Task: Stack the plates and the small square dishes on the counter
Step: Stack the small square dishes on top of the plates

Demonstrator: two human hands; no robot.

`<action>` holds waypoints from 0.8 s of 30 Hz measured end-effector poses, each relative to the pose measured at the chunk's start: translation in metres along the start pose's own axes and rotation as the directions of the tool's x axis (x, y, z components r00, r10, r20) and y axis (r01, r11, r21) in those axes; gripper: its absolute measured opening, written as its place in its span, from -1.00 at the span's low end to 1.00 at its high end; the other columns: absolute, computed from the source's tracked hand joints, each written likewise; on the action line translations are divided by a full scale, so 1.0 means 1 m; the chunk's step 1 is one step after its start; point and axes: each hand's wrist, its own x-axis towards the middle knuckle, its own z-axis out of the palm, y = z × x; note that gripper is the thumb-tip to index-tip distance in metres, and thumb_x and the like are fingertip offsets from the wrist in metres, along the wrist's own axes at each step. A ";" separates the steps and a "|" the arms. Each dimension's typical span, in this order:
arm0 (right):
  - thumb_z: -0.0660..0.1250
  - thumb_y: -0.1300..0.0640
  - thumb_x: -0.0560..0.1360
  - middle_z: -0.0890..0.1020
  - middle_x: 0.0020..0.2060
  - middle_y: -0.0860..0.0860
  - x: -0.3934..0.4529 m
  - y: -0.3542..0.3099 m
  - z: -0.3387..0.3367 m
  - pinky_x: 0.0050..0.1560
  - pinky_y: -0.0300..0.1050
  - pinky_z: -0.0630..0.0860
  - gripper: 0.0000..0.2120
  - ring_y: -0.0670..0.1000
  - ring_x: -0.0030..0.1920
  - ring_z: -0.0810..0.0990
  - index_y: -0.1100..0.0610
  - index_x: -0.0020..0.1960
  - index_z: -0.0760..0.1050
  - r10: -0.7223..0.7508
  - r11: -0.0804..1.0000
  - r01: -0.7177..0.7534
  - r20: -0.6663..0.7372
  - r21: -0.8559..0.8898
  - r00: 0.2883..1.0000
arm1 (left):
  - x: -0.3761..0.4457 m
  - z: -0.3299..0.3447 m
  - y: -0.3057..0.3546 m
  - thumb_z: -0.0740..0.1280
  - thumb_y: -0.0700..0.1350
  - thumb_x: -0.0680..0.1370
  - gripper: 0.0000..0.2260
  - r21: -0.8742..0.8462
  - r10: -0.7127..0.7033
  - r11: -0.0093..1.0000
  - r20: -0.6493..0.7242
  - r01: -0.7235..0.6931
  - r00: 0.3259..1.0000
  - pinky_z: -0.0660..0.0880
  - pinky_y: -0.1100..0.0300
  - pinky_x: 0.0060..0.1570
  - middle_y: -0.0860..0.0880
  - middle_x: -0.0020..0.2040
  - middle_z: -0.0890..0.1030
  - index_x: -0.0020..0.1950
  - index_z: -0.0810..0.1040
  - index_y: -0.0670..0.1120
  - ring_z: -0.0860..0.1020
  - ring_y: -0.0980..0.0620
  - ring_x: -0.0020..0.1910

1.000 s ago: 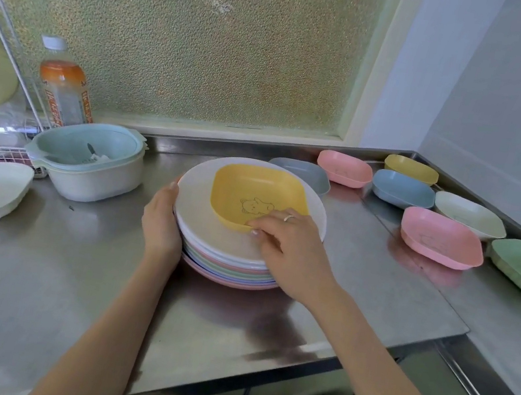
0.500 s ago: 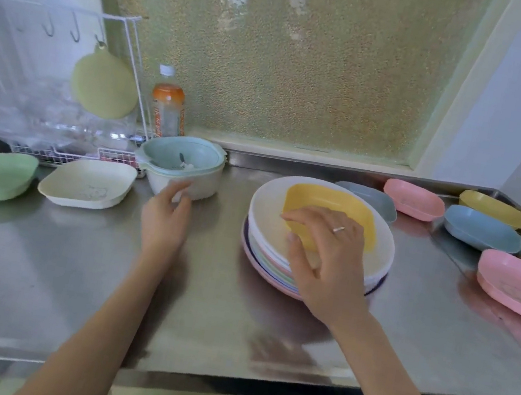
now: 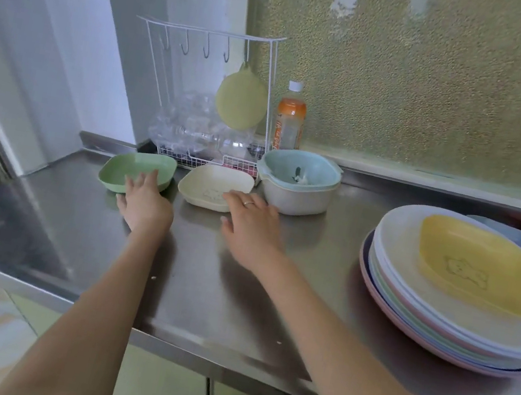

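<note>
Green dish (image 3: 136,173) upright, left hand (image 3: 146,203) fingers spread on it, right hand (image 3: 252,220) spread at cream dish (image 3: 215,186)

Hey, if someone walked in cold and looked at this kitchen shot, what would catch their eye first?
Probably the stack of pastel plates at the right of the steel counter, with a yellow square dish sitting on top. Next, the two arms reaching to the far left: the left hand touches a green square dish, and the right hand reaches onto a cream square dish beside it.

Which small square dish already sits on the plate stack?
The yellow square dish, resting on the stack of round plates; the green and cream dishes sit on the counter.
</note>
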 end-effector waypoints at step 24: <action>0.36 0.26 0.40 0.56 -0.19 0.04 -0.050 0.015 -0.037 -0.29 -0.05 0.30 -0.92 0.18 -0.14 0.48 0.10 -0.19 0.52 0.051 0.999 -0.051 -0.309 0.008 0.950 | -0.091 0.012 0.026 0.35 -0.16 0.43 -0.87 -0.142 -0.014 0.990 -0.102 -0.001 0.995 0.34 -0.02 0.16 -0.29 -0.09 0.59 -0.15 0.57 -0.23 0.39 -0.26 0.11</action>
